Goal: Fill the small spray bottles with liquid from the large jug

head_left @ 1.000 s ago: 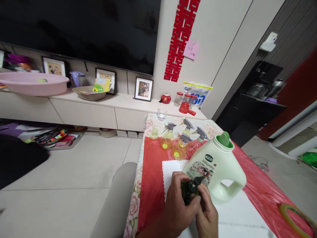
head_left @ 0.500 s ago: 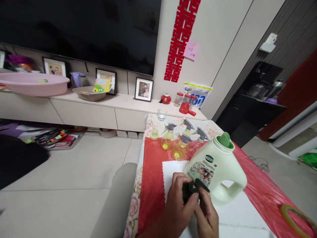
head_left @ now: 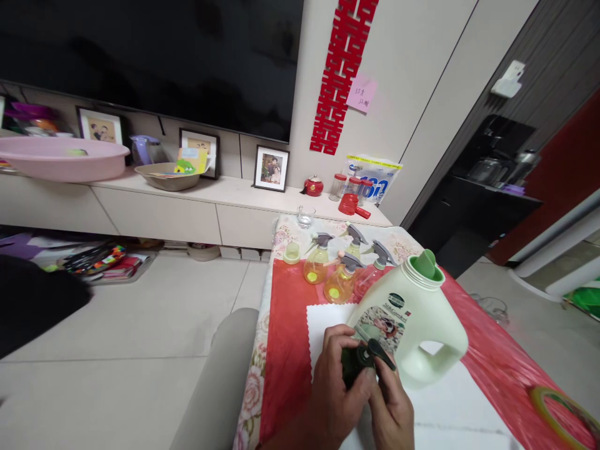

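The grip of the left hand point(head_left: 335, 384) and right hand point(head_left: 392, 403), at lower centre, covers most of the dark pump bottle point(head_left: 359, 362); its base cannot be seen. Behind the hands, a lower corner of the pale green jug point(head_left: 435, 319) is lost, and the finest print on its label is too small to read. The desk point(head_left: 290, 362) runs off the bottom edge. At lower right, the frame crops the tape roll point(head_left: 539, 403); at left, the pink basin point(head_left: 65, 165) and a blurred black shape point(head_left: 37, 300).

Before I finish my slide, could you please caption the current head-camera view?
Left hand and right hand hold a dark pump bottle beside a pale green jug.
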{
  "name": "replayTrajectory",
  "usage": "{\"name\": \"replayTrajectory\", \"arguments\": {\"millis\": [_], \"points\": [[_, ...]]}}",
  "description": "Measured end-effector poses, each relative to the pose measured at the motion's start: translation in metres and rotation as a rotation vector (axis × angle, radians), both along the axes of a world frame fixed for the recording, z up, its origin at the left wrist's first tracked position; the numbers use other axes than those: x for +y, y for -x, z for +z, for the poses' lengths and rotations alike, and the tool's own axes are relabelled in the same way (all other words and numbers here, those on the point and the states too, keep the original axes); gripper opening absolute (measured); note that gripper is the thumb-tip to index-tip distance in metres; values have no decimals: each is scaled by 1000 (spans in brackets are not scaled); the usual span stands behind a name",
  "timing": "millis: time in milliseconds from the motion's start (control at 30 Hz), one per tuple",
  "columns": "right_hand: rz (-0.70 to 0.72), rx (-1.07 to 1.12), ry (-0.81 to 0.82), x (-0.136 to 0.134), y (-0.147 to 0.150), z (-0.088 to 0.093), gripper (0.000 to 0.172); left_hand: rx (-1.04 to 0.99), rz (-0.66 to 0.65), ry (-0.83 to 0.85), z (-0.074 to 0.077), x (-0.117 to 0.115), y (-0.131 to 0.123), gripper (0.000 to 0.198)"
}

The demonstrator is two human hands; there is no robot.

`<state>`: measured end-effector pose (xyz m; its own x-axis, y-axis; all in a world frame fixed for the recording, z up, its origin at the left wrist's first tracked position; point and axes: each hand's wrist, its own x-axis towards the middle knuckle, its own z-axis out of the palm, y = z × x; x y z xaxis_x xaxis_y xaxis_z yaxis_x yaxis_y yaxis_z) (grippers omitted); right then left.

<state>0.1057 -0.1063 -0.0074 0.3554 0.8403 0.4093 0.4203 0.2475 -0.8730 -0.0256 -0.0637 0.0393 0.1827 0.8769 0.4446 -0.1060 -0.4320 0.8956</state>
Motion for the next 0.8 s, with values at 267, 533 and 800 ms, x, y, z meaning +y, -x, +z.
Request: {"name": "replayTrajectory", "arguments": {"millis": [267,533,800], "points": [[-24,13,-33,-1,3,1,36,13,-45,-50,-5,0,1,24],[-91,-75,-90,2,8,3,32,51,-21,-83,-10,-1,1,27],[-58,-113,-61,2,15,28,33,-47,-59,-25,-23,1,9,33]]}}
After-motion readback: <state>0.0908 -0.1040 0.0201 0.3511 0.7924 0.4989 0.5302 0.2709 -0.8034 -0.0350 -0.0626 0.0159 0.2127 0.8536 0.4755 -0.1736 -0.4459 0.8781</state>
